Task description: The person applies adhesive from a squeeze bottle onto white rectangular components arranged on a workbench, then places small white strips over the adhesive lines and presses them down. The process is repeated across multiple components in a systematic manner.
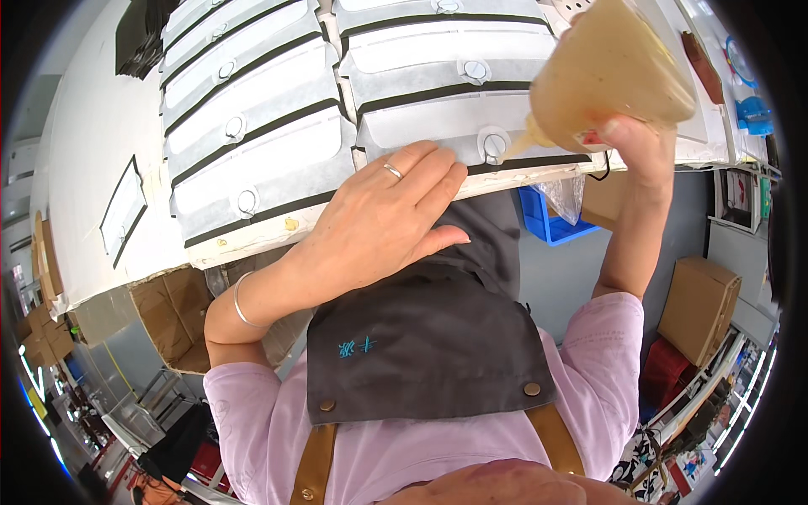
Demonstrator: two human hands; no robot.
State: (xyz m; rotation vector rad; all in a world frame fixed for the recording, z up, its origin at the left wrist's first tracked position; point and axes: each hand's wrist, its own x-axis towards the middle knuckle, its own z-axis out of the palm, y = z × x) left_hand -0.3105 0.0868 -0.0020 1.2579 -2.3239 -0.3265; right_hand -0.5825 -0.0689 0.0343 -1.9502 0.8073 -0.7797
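Observation:
My right hand grips a cloudy yellowish squeeze bottle, tipped over with its nozzle pointing down to the left. The nozzle's tip is beside or on the round white disc of the nearest right-hand panel; actual contact is hard to tell. This panel is flat, white and grey with black edge strips. My left hand rests palm down at the panel's front edge, fingers stretched out and thumb apart, holding nothing.
Similar panels lie in two overlapping columns on the white table. One separate small piece lies at the left, dark sheets at the far left. Below the table edge are a blue bin and an open cardboard box.

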